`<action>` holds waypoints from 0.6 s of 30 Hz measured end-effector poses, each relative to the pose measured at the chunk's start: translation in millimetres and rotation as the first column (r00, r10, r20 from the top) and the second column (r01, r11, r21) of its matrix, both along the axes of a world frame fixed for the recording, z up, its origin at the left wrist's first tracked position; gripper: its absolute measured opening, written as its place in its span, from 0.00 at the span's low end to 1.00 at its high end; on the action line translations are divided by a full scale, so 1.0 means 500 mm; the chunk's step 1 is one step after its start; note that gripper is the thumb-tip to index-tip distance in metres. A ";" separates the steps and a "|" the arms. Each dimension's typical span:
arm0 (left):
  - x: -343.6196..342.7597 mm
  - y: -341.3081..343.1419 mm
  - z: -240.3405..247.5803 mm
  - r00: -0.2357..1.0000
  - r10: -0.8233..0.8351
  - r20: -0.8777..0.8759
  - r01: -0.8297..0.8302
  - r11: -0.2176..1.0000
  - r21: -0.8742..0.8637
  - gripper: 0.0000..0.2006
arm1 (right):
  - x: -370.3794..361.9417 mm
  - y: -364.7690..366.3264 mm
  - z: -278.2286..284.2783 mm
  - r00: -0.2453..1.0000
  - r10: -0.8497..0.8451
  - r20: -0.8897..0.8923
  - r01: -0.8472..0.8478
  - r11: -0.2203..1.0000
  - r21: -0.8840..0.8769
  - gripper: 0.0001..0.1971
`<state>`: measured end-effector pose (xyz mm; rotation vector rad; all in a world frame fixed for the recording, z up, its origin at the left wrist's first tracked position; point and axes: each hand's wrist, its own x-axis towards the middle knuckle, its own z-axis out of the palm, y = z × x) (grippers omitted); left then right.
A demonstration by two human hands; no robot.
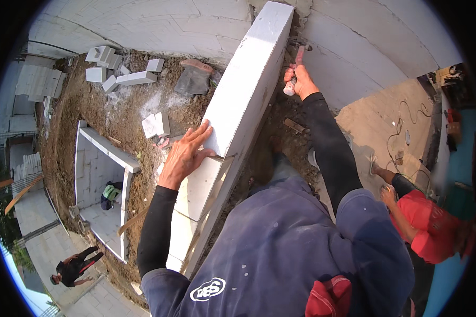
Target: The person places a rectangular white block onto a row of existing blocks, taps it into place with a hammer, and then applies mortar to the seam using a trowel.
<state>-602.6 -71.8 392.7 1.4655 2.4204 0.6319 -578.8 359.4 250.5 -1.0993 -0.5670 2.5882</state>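
Right grip (pixel 301 81) snug around a reddish tool (pixel 300 55), left grip (pixel 184 157) wide, flat on a white block (pixel 243 84)

From afar, I watch my left hand (pixel 185 155) lie palm down, fingers (pixel 198 131) extended, thumb (pixel 204 154) apart; my right hand (pixel 301 82) curls tight; my right arm (pixel 330 145) stretches forward, nearly straight.

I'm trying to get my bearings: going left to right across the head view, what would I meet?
Wooden plank, person in black, left grip, right grip holding a tool, person in red shirt.
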 end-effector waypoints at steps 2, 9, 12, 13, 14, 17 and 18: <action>0.007 0.002 0.012 0.998 0.038 0.046 -0.036 0.999 -0.034 0.33 | 0.022 0.020 -0.002 0.993 0.121 0.008 -0.121 0.992 0.040 0.12; 0.008 0.008 -0.010 0.998 0.058 0.036 -0.060 0.997 0.049 0.32 | 0.192 -0.116 0.241 0.954 0.114 0.277 -0.273 0.712 0.646 0.22; 0.012 -0.007 -0.009 0.991 0.093 0.097 -0.094 0.996 0.000 0.31 | 0.182 -0.127 0.362 0.874 0.258 0.411 -0.474 0.277 0.835 0.22; 0.015 -0.015 -0.016 0.991 0.095 0.092 -0.096 0.995 0.001 0.31 | 0.158 -0.130 0.400 0.835 0.247 0.492 -0.515 0.033 0.857 0.22; 0.019 -0.012 -0.003 0.987 0.125 0.099 -0.122 0.992 -0.041 0.30 | 0.128 -0.126 0.442 0.800 0.207 0.563 -0.525 -0.212 0.824 0.21; 0.015 -0.015 -0.010 0.987 0.105 0.118 -0.109 0.994 0.025 0.30 | 0.030 -0.165 0.496 0.781 0.245 0.575 -0.281 -0.684 0.673 0.19; 0.013 -0.008 -0.008 0.987 0.101 0.125 -0.105 0.994 0.025 0.30 | 0.001 -0.187 0.512 0.780 0.284 0.558 -0.158 -0.773 0.614 0.18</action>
